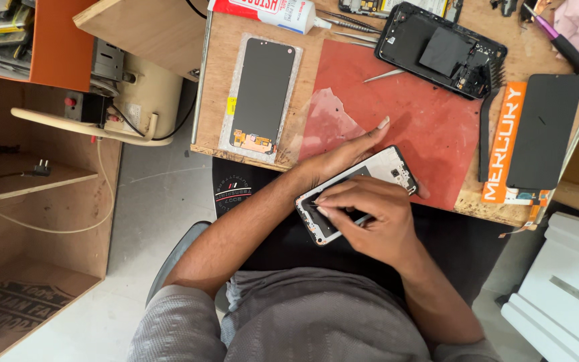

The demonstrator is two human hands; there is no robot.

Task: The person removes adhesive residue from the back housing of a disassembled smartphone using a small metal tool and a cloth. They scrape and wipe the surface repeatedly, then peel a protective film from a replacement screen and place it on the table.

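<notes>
We take the red mat [430, 127] on the wooden table [222, 60] as our landmark; it covers the middle of the tabletop. At its near edge, partly over the lap, is the opened phone [389, 167], a pale frame with its inner side up, tilted. Our left hand [343, 155] reaches from below the mat's near-left corner and cups the phone from underneath, fingers closed around its far edge with the thumb stretched out onto the mat. Our right hand [370, 218] lies on top of the phone's lower half, fingertips pinched together against its dark inside; whether they grip some small thing there we cannot tell.

Left of the mat lies a new screen [261, 94] in clear wrapping, dark face up. On the mat's far-right corner rests a black phone body [440, 50]. Right of the mat are an orange strip [504, 144] and another dark panel [545, 131]. Beyond the mat's far-left corner lies a white glue tube [269, 12], and tweezers [384, 75] rest on the mat's far edge.
</notes>
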